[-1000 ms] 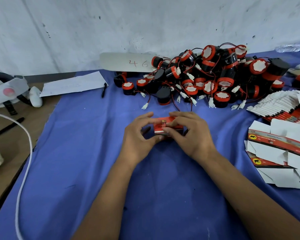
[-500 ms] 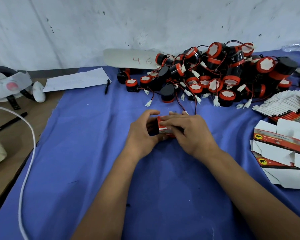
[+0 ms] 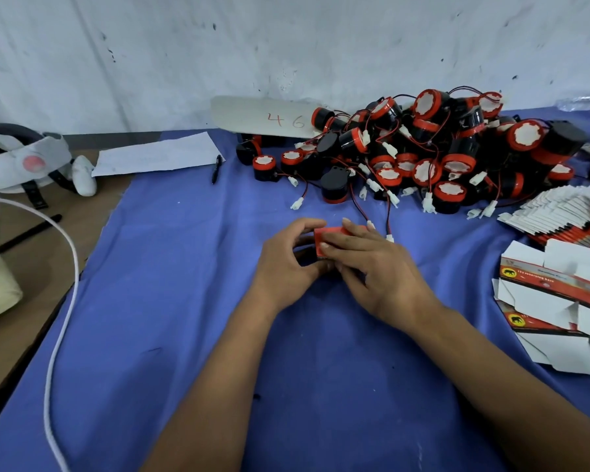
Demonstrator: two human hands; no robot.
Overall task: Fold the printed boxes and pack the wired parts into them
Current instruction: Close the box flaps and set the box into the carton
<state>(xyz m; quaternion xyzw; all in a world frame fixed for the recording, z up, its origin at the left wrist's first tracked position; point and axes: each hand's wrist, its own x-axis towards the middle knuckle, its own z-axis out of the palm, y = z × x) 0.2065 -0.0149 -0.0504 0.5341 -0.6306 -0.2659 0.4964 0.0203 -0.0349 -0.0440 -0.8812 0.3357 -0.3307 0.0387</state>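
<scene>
A small red printed box rests on the blue cloth at the table's middle, gripped from both sides. My left hand curls around its left end, thumb below and fingers on top. My right hand covers its right part, fingertips pressing on the box's left end face. Most of the box is hidden under the fingers. A big heap of black-and-red wired parts with white plugs lies behind the hands. Flat printed box blanks lie at the right edge.
A fanned stack of flat boxes sits at the far right. A paper sheet and a black pen lie at the back left. A white cable loops along the cloth's left edge beside a white headset.
The box has been turned so that its end faces left. My right fingers have slid onto that end, and my left hand has wrapped closer around it.
</scene>
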